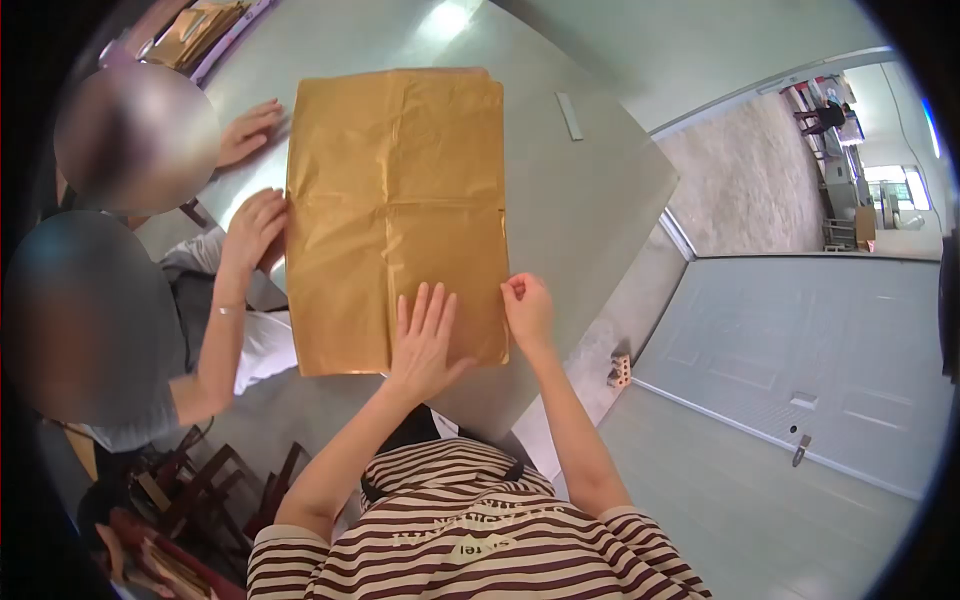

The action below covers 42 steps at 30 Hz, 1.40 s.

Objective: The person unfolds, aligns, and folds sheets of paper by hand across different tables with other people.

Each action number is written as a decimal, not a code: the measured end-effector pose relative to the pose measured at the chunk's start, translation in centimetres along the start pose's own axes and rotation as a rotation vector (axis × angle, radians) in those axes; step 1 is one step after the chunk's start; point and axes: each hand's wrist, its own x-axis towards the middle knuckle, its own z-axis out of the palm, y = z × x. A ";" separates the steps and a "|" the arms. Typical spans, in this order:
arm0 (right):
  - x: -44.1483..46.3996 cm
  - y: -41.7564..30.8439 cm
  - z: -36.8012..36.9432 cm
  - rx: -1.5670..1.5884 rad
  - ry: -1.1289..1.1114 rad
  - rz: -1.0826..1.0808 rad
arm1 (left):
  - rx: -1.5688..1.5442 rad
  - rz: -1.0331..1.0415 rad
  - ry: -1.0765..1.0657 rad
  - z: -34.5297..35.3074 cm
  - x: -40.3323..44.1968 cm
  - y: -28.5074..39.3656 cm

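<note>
sheets [345, 200], one gold stack: left hand [427, 340] flat on it, right hand [528, 308] pinching its edge.

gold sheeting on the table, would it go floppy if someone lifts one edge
The gold sheeting would probably droop: creases cross it and its surface ripples. It looks light for its size, given its thin edges. Its shiny face may slip under the left hand, which lies flat on it.

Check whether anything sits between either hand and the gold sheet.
Nothing visible. Left hand lies flat on the gold sheet; right hand is at its right edge. Co-worker's hand, by the left edge, blocks neither.
</note>
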 end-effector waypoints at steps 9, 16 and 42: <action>1.6 5.5 -3.0 0.580 -0.501 -0.030 | 0.024 -0.083 0.184 5.0 -3.3 2.7; 0.6 7.6 -4.7 0.715 -0.556 -0.067 | 0.075 -0.038 0.370 6.4 -4.4 3.0; -0.3 0.7 -6.3 0.251 -0.517 -0.917 | -0.838 -0.661 0.764 5.5 -3.4 5.1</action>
